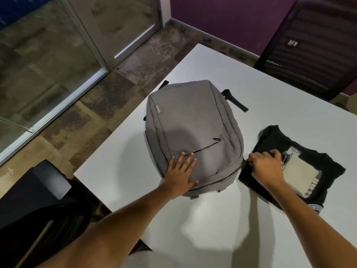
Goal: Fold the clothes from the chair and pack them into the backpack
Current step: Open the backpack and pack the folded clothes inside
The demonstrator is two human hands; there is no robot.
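A grey backpack (191,128) lies flat on the white table (212,219), its zips closed and a black strap sticking out at its far right. My left hand (180,174) rests flat on the backpack's near end with fingers spread. To the right lies a folded black T-shirt (301,163) with a pale print facing up. My right hand (265,167) sits at the shirt's left edge, next to the backpack's side, with fingers curled down; what they hold I cannot tell.
A black mesh chair (313,47) stands behind the table at the far right. Another dark chair (34,200) is at the near left, by the table's corner. Glass panels and a purple wall border the patterned floor.
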